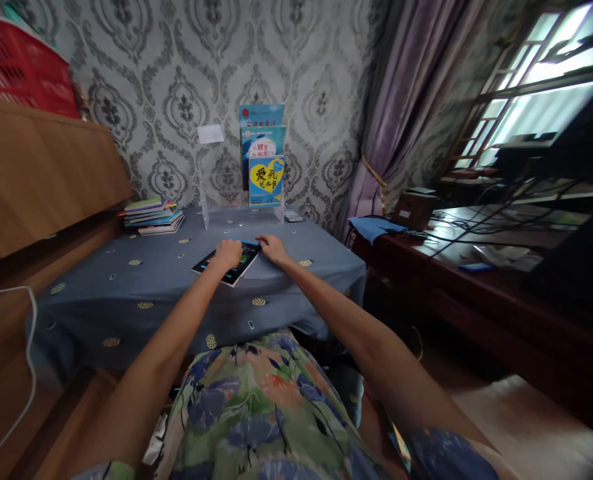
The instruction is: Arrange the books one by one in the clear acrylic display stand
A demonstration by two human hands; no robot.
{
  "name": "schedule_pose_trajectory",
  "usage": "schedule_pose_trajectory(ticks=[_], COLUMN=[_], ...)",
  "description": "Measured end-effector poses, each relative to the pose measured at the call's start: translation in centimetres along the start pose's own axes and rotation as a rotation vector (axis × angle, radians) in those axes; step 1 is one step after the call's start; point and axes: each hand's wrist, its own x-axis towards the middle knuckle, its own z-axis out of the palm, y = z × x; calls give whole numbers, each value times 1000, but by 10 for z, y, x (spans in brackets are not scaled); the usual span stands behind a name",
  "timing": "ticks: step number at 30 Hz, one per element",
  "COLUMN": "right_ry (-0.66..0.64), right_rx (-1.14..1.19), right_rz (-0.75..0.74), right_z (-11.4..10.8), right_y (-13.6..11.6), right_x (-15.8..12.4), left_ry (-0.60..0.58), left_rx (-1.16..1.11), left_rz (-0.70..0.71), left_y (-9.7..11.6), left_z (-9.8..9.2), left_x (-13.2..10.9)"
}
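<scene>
A dark-covered book [225, 267] lies flat on the blue patterned tablecloth [141, 280]. My left hand [228, 253] rests on top of it with fingers curled, closed on the book. My right hand [272, 248] sits at the book's far right corner, fingers bent down onto its edge. Behind them a clear acrylic rack [204, 200] stands against the wall, holding several upright booklets, the front one with a yellow heart [266, 180].
A stack of books [152, 217] lies at the table's back left. A wooden headboard [36, 173] with a red crate [21, 67] on top runs along the left. A dark wooden desk [476, 267] with cables and devices stands at right, beside purple curtains [401, 113].
</scene>
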Motion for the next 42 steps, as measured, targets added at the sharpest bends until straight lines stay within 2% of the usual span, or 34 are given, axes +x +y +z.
schedule_pose_trajectory(ticks=[4,8,17,24,33,42], right_ry=[2,6,-35,-119,-153,-132], right_rx=[53,98,114,62,88,241], right_rz=[36,49,-63,-138,-145,-222], right_z=[-3,-5,-2,1,6,-8], right_y=[1,1,-4,-3,0,8], right_x=[0,-2,0,15,21,-24], left_ry=[-101,-139,-199,-209,-112,48], left_rx=[-38,-82,-175,-210,-203,-222], left_rz=[42,132,375,471,460,445], left_y=[7,6,-22,-32,-28,-23], left_z=[-6,-11,-10,-11,1,16], left_x=[0,-2,0,0,-6,-15])
